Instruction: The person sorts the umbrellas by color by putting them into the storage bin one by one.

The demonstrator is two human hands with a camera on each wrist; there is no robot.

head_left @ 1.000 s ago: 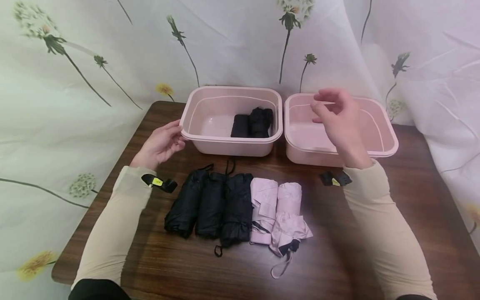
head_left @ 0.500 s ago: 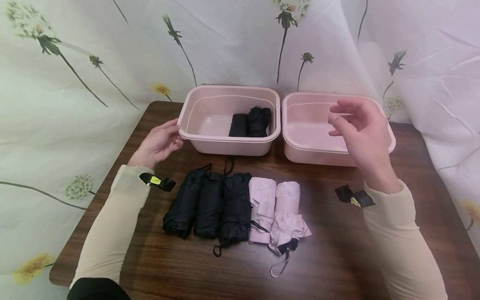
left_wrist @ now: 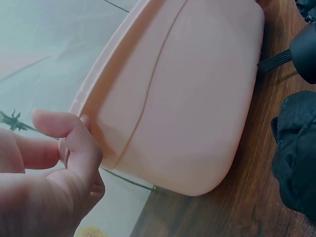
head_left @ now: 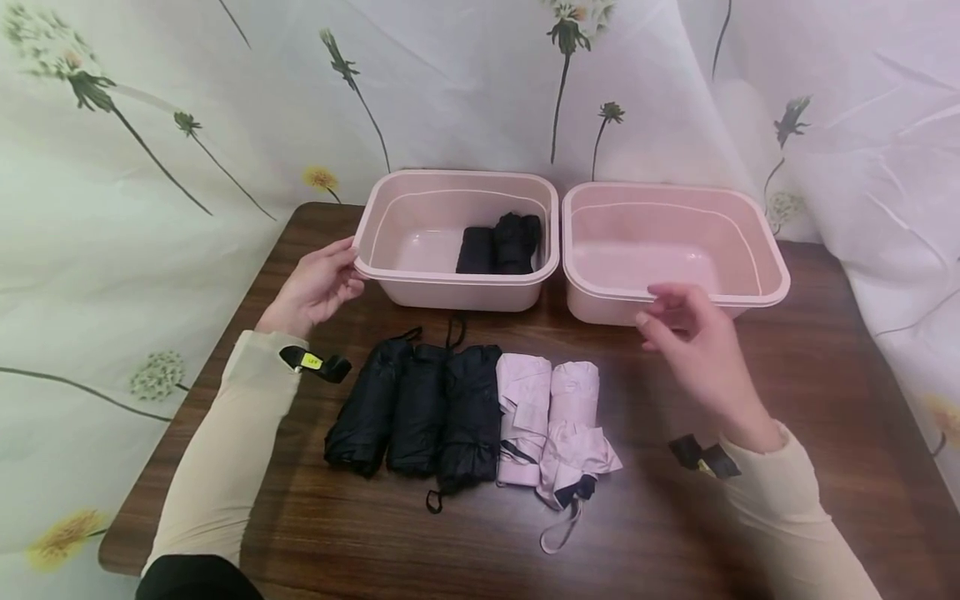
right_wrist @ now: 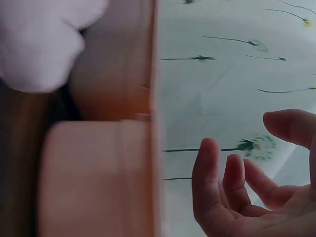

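My left hand (head_left: 317, 285) pinches the rim at the left corner of a pink plastic basin (head_left: 457, 295); the left wrist view shows thumb and fingers (left_wrist: 83, 148) on that rim. Inside this basin, two black folded umbrellas (head_left: 514, 243) lie at the right end. My right hand (head_left: 701, 354) hangs with loosely bent fingers and holds nothing, just in front of a second pink basin (head_left: 600, 310). Between the hands lie three black folded umbrellas (head_left: 420, 408) side by side, then two pink folded umbrellas (head_left: 523, 400) to their right.
Both basins stand side by side at the back of a dark wooden table (head_left: 360, 533), against a flower-printed cloth (head_left: 465, 92). A wrist loop (head_left: 562, 533) trails toward the front from the rightmost pink umbrella.
My right hand has come back from above the right basin, first rightward, then down toward the table's near side. My left hand has stayed on the left basin's rim.
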